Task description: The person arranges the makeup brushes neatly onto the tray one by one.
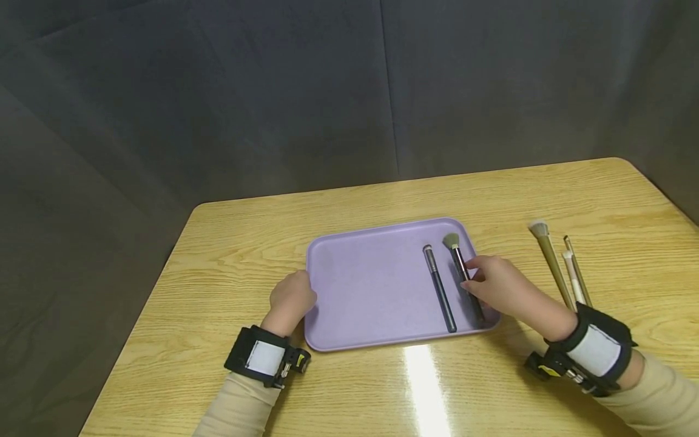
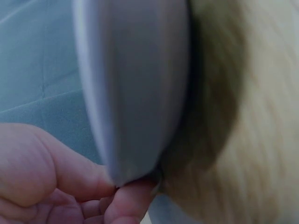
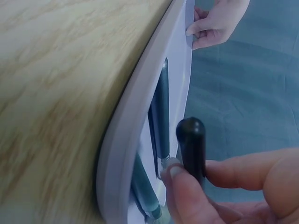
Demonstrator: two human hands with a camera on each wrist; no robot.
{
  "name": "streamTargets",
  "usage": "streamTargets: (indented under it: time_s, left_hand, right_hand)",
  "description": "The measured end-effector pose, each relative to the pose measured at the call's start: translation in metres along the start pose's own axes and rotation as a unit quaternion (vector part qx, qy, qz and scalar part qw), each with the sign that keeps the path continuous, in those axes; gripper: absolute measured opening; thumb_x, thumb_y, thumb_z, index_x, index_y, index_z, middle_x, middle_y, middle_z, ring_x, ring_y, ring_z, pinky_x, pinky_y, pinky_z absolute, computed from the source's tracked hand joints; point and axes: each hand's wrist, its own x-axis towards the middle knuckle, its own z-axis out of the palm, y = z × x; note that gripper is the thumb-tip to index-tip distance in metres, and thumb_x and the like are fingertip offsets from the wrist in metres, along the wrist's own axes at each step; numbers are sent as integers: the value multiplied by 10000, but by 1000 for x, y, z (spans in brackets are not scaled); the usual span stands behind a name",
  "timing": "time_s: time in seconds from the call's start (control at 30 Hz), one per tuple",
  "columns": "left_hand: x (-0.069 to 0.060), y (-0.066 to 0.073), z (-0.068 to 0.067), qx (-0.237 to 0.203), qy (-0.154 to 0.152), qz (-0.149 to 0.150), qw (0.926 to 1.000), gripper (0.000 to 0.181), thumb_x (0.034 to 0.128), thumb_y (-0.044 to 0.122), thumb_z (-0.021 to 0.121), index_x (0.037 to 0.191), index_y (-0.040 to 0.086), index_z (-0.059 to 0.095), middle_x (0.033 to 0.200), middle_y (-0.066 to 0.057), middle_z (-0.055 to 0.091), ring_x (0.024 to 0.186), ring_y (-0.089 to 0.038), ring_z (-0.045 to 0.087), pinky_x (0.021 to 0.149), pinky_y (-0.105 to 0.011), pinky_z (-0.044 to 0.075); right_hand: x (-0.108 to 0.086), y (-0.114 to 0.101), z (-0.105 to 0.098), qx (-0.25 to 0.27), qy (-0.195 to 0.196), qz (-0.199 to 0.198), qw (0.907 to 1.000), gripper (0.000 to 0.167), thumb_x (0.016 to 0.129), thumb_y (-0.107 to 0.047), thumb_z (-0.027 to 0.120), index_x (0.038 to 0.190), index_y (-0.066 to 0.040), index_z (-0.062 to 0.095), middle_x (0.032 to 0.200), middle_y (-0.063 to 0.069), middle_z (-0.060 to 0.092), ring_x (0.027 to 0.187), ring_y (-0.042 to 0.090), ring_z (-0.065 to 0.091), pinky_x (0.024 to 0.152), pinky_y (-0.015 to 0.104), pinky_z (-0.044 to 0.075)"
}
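My left hand (image 1: 293, 295) pinches the left edge of a lilac tray (image 1: 371, 285). Up close in the left wrist view, thumb and finger (image 2: 133, 200) grip its rim. Over the tray's right end, my right hand (image 1: 499, 285) pinches a makeup brush (image 1: 462, 262) by its dark handle, bristles pointing to the far side. To its left lies a slimmer dark makeup brush (image 1: 441, 292) on the tray. The right wrist view shows the held handle (image 3: 191, 140) raised above the tray, with a dark handle (image 3: 162, 112) and a greenish handle (image 3: 145, 189) lying inside.
Right of the tray, on the wooden table (image 1: 246, 243), lie a gold-handled brush (image 1: 554, 264), a white-handled brush (image 1: 573, 276) and a thin gold brush (image 1: 579, 273), partly behind my right wrist. A dark curtain (image 1: 327, 109) hangs beyond the table's far edge.
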Motion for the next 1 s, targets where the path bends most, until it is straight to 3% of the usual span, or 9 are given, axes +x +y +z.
streamTargets:
  time_s: [0.43,0.77,1.0]
  left_hand:
    - [0,1,-1,14,-42,-30,10000,243,863,13,553,1070,-83,636,874,-172,641,690,-248,581,554,-361,479]
    - [-1,0,-2,-22,2,-35,10000,244,866,9,545,1072,-83,637,874,-174,640,690,-249,578,553,-363,475]
    - [0,1,0,-42,30,13,10000,240,858,10,550,1061,-82,639,878,-176,643,696,-255,585,559,-371,483]
  right_hand:
    - [2,-7,6,168,-64,130,9998,387,878,18,628,1148,251,477,818,283,651,541,218,618,493,343,522]
    - [3,-12,13,122,-106,-54,9999,418,880,16,629,1178,259,465,712,147,647,476,154,548,475,324,472]
    - [5,-13,18,50,-74,-125,9999,380,871,21,636,1147,244,499,695,125,643,474,138,540,465,314,453]
